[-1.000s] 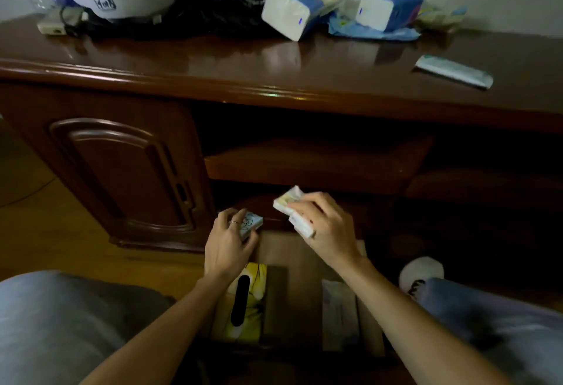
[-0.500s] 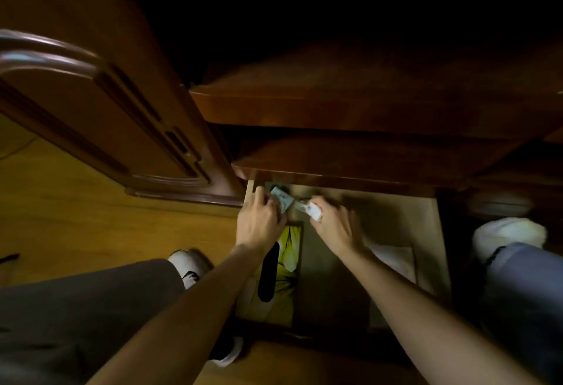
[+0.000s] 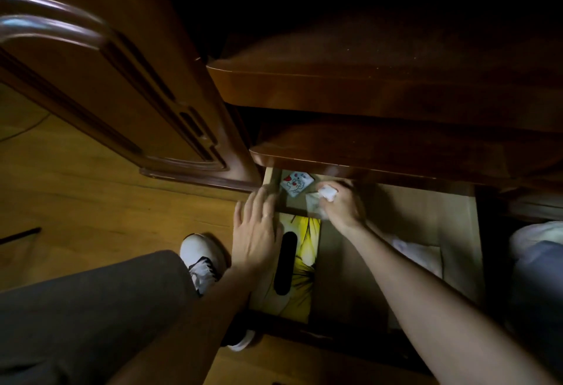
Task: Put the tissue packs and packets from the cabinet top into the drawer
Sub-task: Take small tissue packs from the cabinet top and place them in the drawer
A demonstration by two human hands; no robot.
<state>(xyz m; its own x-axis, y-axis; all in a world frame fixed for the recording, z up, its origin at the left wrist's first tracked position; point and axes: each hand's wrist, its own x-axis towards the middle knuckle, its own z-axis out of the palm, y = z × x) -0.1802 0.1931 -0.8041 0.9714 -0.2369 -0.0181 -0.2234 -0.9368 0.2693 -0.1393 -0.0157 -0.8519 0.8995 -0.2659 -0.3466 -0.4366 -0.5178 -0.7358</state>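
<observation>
The open drawer point(image 3: 451, 220) lies low in front of me, pale inside. A small printed tissue packet point(image 3: 295, 183) rests at its back left corner, free of both hands. My left hand point(image 3: 259, 229) hovers flat with fingers spread over the drawer's left edge, holding nothing. My right hand point(image 3: 341, 202) is closed around a white tissue pack point(image 3: 327, 193) and a pale packet point(image 3: 313, 208), held low just right of the printed packet. A yellow tissue box point(image 3: 304, 250) with a dark slot lies along the drawer's left side. The cabinet top is out of view.
A shelf edge point(image 3: 365, 165) overhangs the drawer's back. The cabinet door point(image 3: 122, 104) stands to the left over a wooden floor. A white pack point(image 3: 420, 256) lies in the drawer under my right forearm. My knees and white shoes point(image 3: 201, 256) flank the drawer.
My left hand has let go of the printed packet, which now lies in the drawer's back corner, and has drawn back open. My right hand has stayed low, still gripping its pack.
</observation>
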